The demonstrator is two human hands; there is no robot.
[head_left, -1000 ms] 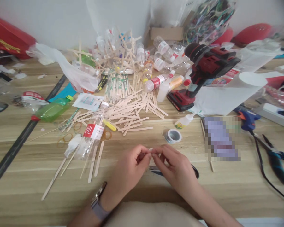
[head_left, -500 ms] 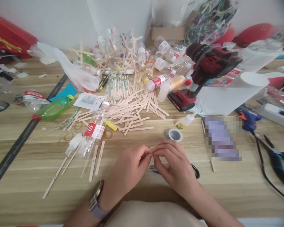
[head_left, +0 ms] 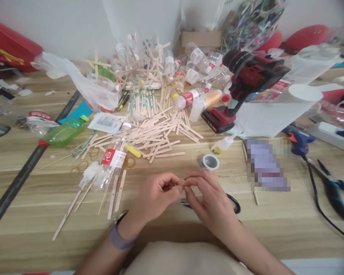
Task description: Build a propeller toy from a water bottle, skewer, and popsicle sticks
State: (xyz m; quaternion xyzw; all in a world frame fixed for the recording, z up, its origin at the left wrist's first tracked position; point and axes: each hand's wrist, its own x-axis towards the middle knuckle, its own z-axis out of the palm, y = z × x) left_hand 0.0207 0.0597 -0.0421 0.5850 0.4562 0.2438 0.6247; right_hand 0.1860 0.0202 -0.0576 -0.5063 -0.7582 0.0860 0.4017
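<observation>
Tiny piece [head_left: 182, 182], indistinct, pinched by left hand [head_left: 157, 194] and right hand [head_left: 213, 200]; likely light, delicate, best held by its edges.

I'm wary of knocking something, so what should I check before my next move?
1. Left hand and right hand close together, fingertips pinched: ok.
2. Whatever is between the fingertips clearly identifiable: cannot tell, too small and blurred.
3. Black-handled metal scissors fully uncovered: not ok, partly hidden by the right hand.
4. Round grey spool in view beyond the right hand: ok.
5. Red-and-black power drill standing on its battery: ok.
6. Blue plastic glue gun switched off: cannot tell.
</observation>
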